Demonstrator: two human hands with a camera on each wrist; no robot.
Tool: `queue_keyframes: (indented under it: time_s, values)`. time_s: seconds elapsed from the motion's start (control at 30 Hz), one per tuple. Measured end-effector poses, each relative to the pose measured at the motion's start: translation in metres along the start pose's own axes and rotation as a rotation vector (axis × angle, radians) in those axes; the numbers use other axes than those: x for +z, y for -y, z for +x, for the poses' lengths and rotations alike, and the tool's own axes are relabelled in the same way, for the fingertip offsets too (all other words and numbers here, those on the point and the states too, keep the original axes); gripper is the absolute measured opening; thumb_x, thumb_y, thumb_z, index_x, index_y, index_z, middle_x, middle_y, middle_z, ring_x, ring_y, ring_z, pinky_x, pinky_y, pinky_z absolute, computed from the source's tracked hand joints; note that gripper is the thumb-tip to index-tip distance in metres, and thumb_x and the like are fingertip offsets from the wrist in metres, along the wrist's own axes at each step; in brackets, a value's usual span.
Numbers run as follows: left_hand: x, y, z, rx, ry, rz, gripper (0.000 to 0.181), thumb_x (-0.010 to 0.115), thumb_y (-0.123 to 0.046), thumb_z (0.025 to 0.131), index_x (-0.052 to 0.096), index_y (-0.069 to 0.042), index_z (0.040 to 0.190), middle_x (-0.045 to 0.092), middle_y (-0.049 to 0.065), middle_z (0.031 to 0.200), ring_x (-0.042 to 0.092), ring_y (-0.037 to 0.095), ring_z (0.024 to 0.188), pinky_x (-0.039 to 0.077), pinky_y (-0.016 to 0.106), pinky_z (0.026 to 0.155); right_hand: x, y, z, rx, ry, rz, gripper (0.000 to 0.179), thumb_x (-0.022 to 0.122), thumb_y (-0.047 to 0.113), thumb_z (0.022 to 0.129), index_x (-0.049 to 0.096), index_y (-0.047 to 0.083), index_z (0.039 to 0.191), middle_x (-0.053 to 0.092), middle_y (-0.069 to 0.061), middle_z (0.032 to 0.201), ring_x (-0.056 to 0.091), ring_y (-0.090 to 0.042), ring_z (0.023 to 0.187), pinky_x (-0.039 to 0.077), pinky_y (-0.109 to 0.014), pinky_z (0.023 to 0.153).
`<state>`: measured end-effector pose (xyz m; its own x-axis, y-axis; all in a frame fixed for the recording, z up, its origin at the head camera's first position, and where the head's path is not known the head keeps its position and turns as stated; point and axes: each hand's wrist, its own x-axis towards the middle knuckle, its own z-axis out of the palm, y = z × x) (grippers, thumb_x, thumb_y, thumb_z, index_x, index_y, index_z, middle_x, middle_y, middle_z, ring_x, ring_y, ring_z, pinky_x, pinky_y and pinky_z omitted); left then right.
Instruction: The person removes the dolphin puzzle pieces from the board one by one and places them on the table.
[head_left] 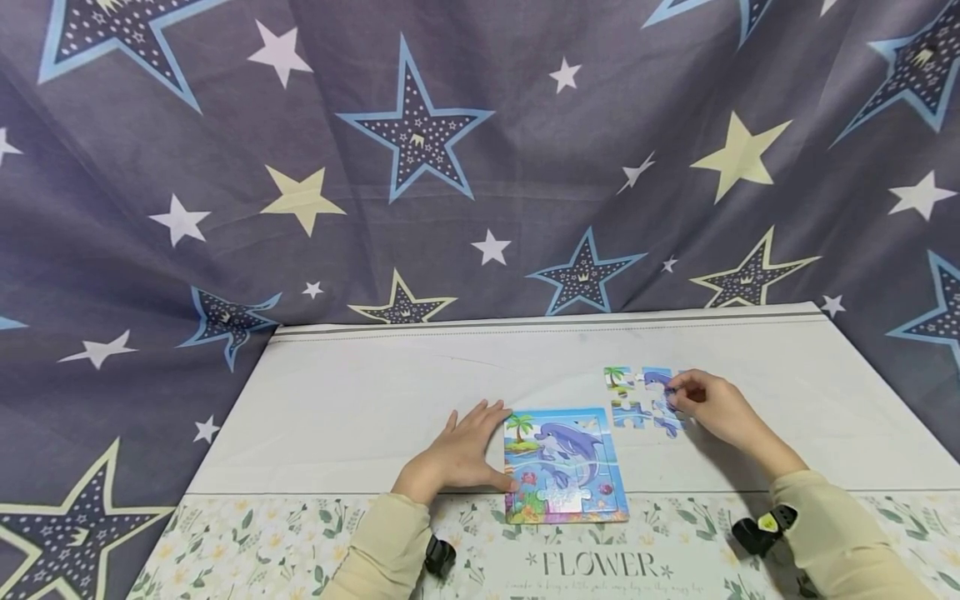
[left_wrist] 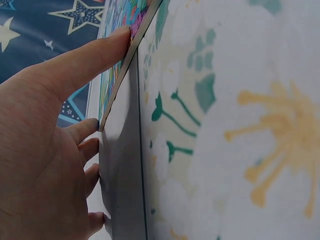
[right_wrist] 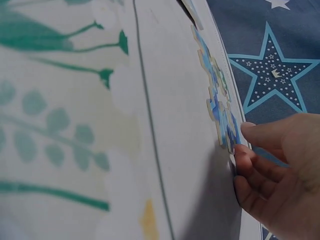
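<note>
A square jigsaw puzzle (head_left: 568, 467) with dolphins, a palm tree and a blue border lies on the table. My left hand (head_left: 461, 457) is spread along its left side; the thumb (left_wrist: 102, 52) rests on the board's lower left edge and the fingertips touch near the upper left corner. To the upper right lie several loose puzzle pieces (head_left: 630, 414), one showing a palm tree (head_left: 617, 377). Over their right side, my right hand (head_left: 716, 406) has its thumb and forefinger pinched at a blue puzzle piece (right_wrist: 231, 132), which the fingers partly hide.
The white table cover (head_left: 375, 400) has a floral front band (head_left: 262, 533) with the word FLOWER. A dark curtain (head_left: 450, 233) printed with stars hangs behind the table and at both sides. Black wrist straps (head_left: 761, 531) sit on both sleeves.
</note>
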<state>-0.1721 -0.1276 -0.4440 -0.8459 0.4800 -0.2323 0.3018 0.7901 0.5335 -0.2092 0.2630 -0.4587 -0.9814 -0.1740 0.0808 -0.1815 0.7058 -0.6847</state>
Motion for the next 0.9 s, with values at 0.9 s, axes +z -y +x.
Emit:
queue_keyframes:
  time_s: [0.9]
  values:
    - [0.012,0.000,-0.007,-0.017,-0.073,0.005,0.100,0.082,-0.046,0.074,0.034,-0.013,0.155,0.023,0.006,0.163,0.014,0.029,0.151,0.004,0.058,0.119,0.033,0.062,-0.030,-0.055,0.042,0.053,0.021,0.069,0.005,0.092,0.066,0.000,0.112,0.065,-0.003,0.091,0.058,-0.014,0.075,0.049,-0.027,0.059]
